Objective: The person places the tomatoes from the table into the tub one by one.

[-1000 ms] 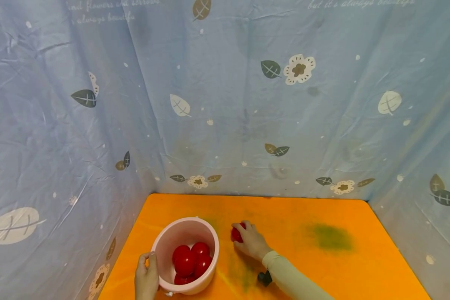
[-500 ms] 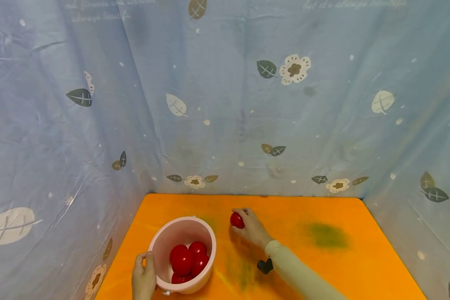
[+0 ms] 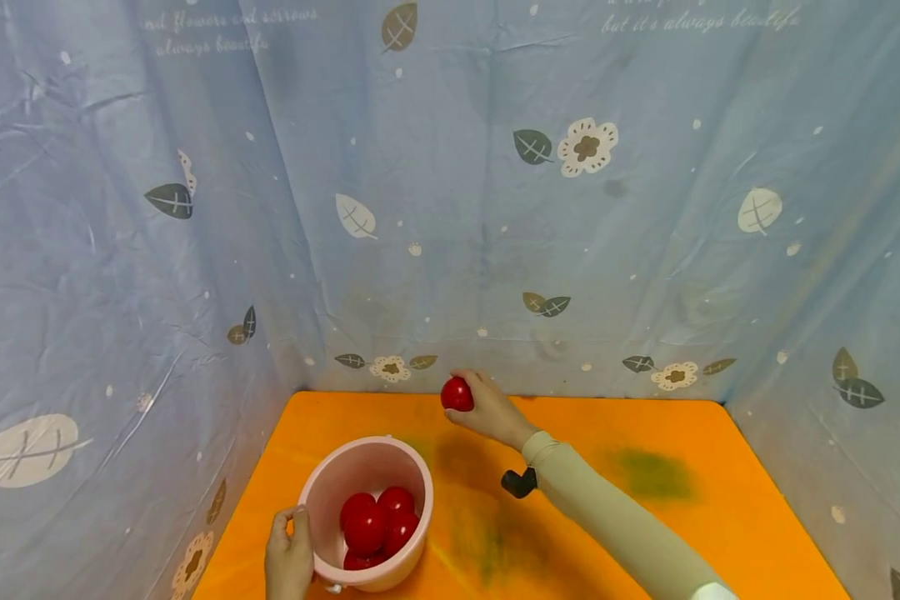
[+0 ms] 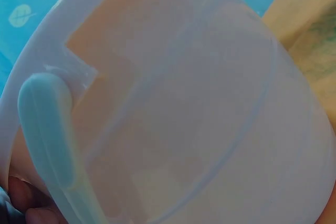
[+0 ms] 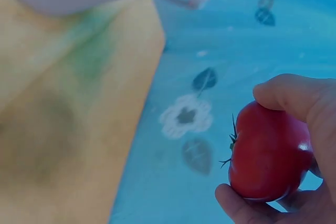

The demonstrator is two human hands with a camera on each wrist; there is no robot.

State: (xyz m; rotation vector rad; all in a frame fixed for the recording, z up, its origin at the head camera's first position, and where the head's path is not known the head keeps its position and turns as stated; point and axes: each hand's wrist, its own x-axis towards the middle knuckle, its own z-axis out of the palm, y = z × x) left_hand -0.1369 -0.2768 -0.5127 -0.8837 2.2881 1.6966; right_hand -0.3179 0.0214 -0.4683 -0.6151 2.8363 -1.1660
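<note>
My right hand point(image 3: 492, 410) grips a red tomato point(image 5: 269, 153) above the far part of the table, thumb on one side and fingers on the other. Green stem leaves show on the tomato in the right wrist view. My left hand point(image 3: 288, 552) pinches the left rim of a pink bucket point(image 3: 320, 473). Inside the bucket lie several red tomatoes point(image 3: 364, 528). The left wrist view is filled by the bucket's outer wall point(image 4: 199, 98) and its pale handle point(image 4: 47, 129), with fingertips at the lower left corner.
The orange table point(image 3: 592, 533) has greenish stains. A blue curtain point(image 3: 450, 167) printed with leaves and flowers stands along its back and sides. A dark device point(image 3: 519, 482) is strapped at my right wrist.
My right hand has lifted the tomato off the table, moving it up and slightly left. My left hand stays at the bucket's rim.
</note>
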